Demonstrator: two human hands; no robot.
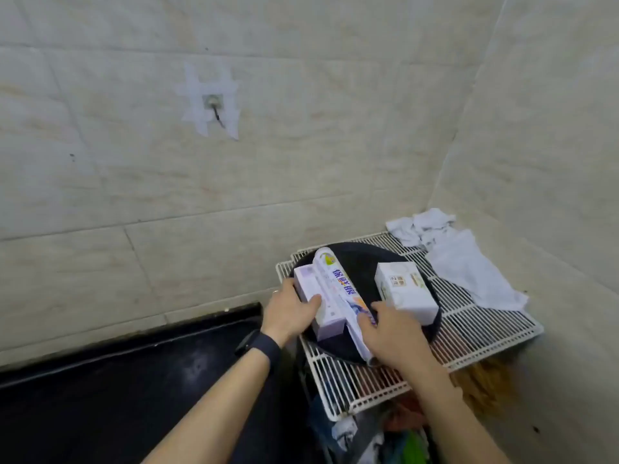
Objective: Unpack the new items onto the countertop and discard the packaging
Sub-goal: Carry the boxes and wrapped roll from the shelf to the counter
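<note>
A pale purple box (313, 289) lies on a round black tray (360, 266) on top of a white wire rack (469, 333). A long roll in a printed wrapper (338, 286) leans across the box. My left hand (289, 311) grips the box's near left side, thumb on top. My right hand (388, 333) holds the near end of the roll. A second white box (405, 289) sits on the tray's right side, apart from both hands.
A black countertop (117, 390) runs along the tiled wall at lower left. White crumpled cloths (462, 259) lie on the rack's back right corner. Bags and clutter (385, 437) sit below the rack. A taped wall hook (212, 103) is above.
</note>
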